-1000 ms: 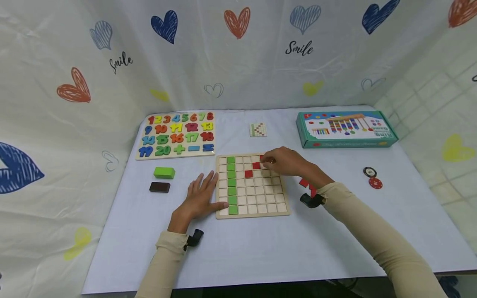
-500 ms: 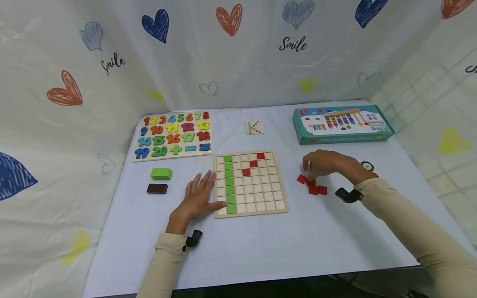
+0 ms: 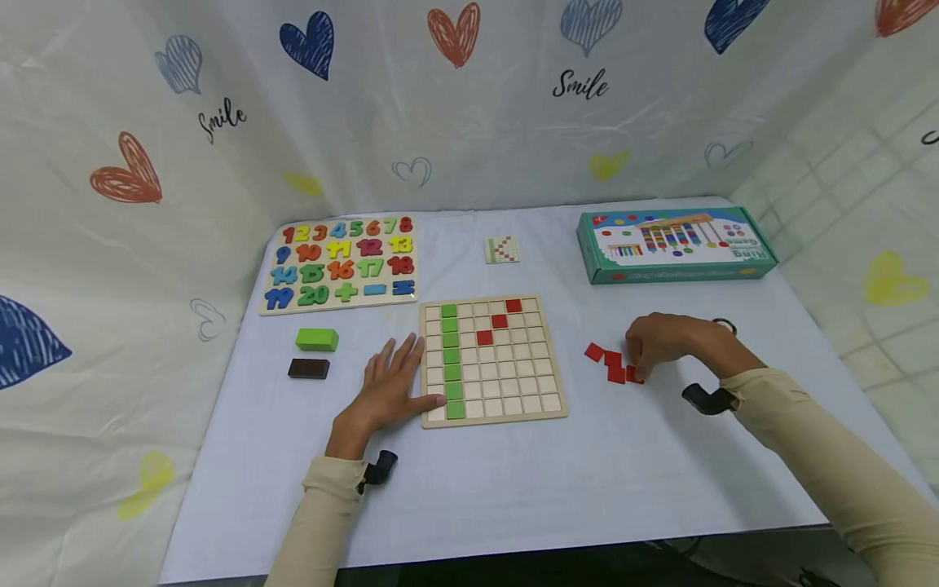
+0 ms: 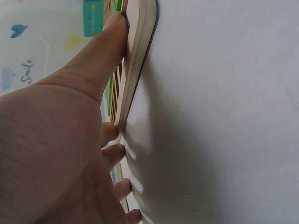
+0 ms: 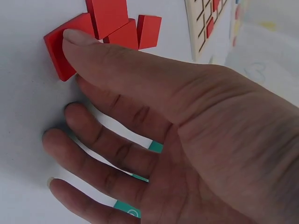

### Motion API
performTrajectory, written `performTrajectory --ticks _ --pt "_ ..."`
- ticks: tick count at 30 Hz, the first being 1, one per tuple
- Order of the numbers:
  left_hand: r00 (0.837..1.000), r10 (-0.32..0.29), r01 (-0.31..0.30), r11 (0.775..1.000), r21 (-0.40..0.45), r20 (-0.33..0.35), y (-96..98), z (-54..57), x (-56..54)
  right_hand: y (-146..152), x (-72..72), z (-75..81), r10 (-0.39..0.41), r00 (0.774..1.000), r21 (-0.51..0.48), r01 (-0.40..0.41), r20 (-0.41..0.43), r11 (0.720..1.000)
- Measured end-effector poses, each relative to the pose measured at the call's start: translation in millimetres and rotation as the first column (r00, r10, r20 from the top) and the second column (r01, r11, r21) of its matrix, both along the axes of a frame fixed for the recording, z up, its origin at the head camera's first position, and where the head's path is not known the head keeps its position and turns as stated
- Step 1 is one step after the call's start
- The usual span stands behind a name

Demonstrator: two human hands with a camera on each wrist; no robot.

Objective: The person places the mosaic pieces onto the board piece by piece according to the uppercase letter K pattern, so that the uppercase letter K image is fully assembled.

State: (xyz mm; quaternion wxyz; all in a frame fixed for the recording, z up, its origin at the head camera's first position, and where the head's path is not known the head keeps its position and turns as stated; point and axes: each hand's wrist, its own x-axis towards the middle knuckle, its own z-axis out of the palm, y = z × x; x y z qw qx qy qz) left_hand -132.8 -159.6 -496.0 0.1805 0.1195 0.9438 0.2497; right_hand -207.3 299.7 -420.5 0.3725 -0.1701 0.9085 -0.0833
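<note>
The left hand [image 3: 387,395] lay flat with fingers straight and spread, its thumb resting on the near-left corner of the gridded wooden board [image 3: 508,371], which lay between the two hands. Just beyond that thumb, green tiles [image 3: 451,356] ran up one column; farther from it, three red squares [image 3: 500,321] sat in a diagonal. The right hand [image 3: 660,337], well to the board's right, pinched a red tile [image 5: 56,49] between thumb and forefinger, its other fingers loosely bent. More loose red tiles [image 3: 613,359] lay just left of that grip, toward the board. A green block [image 3: 317,339] and a dark block [image 3: 308,368] lay left of the left hand, while a teal box [image 3: 678,244] stood beyond the right.
</note>
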Motion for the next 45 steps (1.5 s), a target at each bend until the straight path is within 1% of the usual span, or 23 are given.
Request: performTrajectory --ticks 3,8,15,21,29,38,45 --pt "1.000 -0.002 0.002 1.000 -0.004 0.003 0.3 1.3 -0.1 0.1 -0.3 -1.2 -0.011 1.000 -0.006 0.011 0.013 1.000" --pt "1.000 -0.006 0.007 1.000 -0.015 0.010 1.5 4.0 -0.6 -1.0 2.5 -4.7 -0.028 1.000 0.005 0.028 0.011 1.000" --pt "1.000 -0.004 0.005 0.999 -0.035 0.011 1.6 5.8 -0.8 -3.2 3.4 -3.9 -0.011 1.000 0.004 0.011 -0.007 1.000" --pt "1.000 0.000 0.001 0.999 -0.045 0.012 1.0 5.4 -0.5 -0.8 1.7 -1.9 -0.016 0.999 -0.035 0.014 -0.040 0.999" --pt "1.000 -0.007 0.008 0.999 -0.039 0.007 0.4 6.7 -0.1 2.8 -1.6 -2.6 -0.056 0.998 -0.062 0.054 -0.037 0.997" --pt "1.000 -0.018 0.018 0.999 -0.034 -0.001 1.4 3.2 -1.2 2.7 -2.2 -4.4 -0.060 0.998 -0.055 0.058 -0.037 0.997" --pt "1.000 -0.003 0.002 0.999 -0.037 -0.009 0.4 0.4 -1.3 2.4 -4.5 -5.0 -0.051 0.998 -0.073 0.049 -0.033 0.996"
